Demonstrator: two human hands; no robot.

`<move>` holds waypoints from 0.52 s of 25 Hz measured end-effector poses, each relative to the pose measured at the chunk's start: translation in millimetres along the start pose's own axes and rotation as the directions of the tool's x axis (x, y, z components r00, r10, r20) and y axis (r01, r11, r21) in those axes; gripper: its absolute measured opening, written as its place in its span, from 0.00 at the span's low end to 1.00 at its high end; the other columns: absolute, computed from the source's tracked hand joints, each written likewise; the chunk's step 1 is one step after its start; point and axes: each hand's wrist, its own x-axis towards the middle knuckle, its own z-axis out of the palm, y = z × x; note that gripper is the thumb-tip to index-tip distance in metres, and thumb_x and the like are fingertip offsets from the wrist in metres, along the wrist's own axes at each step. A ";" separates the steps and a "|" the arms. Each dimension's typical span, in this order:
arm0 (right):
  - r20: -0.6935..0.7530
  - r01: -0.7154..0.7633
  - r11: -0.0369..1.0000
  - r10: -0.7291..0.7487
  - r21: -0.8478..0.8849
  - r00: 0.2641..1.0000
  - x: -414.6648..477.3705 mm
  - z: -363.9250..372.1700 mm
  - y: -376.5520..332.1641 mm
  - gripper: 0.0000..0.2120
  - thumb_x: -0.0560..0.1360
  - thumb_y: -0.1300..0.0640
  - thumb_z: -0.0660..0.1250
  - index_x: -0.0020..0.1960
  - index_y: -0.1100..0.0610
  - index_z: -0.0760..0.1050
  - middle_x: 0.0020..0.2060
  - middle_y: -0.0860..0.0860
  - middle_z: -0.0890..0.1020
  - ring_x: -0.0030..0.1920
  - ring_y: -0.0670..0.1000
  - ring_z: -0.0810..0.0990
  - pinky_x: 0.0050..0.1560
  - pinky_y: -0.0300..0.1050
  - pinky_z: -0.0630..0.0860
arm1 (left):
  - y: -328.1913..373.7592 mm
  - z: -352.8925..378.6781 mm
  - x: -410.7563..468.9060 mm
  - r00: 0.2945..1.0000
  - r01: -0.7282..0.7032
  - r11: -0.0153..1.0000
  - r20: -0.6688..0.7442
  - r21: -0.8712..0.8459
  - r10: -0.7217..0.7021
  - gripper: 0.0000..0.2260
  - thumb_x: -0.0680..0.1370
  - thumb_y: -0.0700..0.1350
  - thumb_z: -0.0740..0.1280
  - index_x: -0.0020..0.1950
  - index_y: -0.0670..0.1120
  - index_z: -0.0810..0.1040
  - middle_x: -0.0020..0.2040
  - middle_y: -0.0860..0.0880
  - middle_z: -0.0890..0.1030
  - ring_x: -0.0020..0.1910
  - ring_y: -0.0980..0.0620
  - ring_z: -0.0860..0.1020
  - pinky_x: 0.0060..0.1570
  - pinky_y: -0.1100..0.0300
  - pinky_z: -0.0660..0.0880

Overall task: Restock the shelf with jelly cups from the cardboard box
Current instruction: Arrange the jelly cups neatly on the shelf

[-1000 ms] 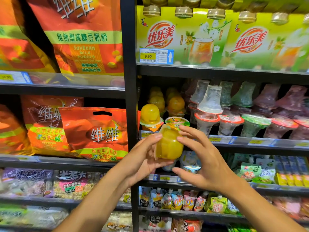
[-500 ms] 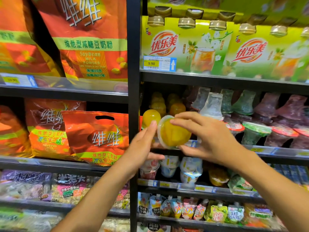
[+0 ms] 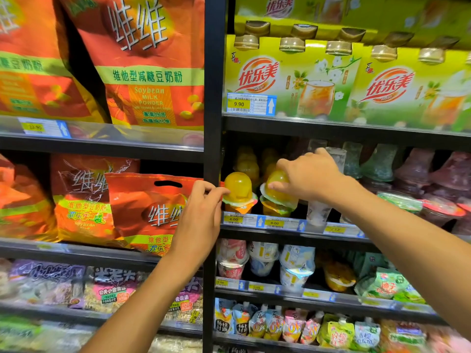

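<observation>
My right hand [image 3: 309,175] grips a yellow jelly cup [image 3: 276,191], dome up, on top of another yellow cup at the front of the middle shelf [image 3: 288,226]. My left hand [image 3: 201,215] is just left of it, fingertips touching the neighbouring yellow jelly cup [image 3: 238,187], which also sits stacked on a cup. More yellow cups stand in rows behind them. The cardboard box is out of view.
Clear, green and purple jelly cups [image 3: 382,164] fill the same shelf to the right. A black shelf post [image 3: 211,154] stands left of the yellow cups, with orange soybean powder bags [image 3: 150,212] beyond it. Yellow-green drink packs [image 3: 300,82] sit above; pouches and cups fill lower shelves.
My right hand has carried the yellow jelly cup up from in front of the shelf, turned it dome up and set it on the stack. My left hand let go and moved to the left cup.
</observation>
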 end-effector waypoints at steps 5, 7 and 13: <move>-0.005 -0.021 1.000 0.021 -0.009 1.000 -7.3 14.8 -20.5 0.31 0.77 0.27 0.48 0.65 0.47 0.73 0.53 0.53 0.83 0.56 0.58 0.78 0.57 0.54 0.64 | 3.9 -3.6 -2.8 0.998 0.045 0.999 0.045 0.026 -0.046 0.14 0.81 0.39 0.66 0.66 0.49 0.78 0.55 0.53 0.68 0.47 0.57 0.71 0.45 0.60 0.76; -0.168 -0.064 0.996 0.075 0.067 0.983 -22.0 22.1 -25.2 0.31 0.77 0.28 0.50 0.69 0.46 0.70 0.57 0.53 0.80 0.54 0.59 0.79 0.54 0.54 0.67 | 8.9 -7.2 -9.6 0.994 0.064 0.998 0.093 -0.024 -0.062 0.14 0.82 0.40 0.65 0.67 0.50 0.78 0.57 0.55 0.68 0.48 0.59 0.72 0.46 0.67 0.73; -0.264 -0.133 0.885 0.272 0.447 0.925 -91.2 56.6 -61.9 0.21 0.75 0.42 0.67 0.63 0.50 0.71 0.55 0.50 0.75 0.49 0.56 0.79 0.39 0.49 0.75 | 35.5 18.4 -34.6 0.905 0.156 0.961 0.356 0.228 -0.231 0.33 0.81 0.54 0.63 0.82 0.55 0.50 0.83 0.53 0.46 0.42 0.50 0.83 0.40 0.55 0.79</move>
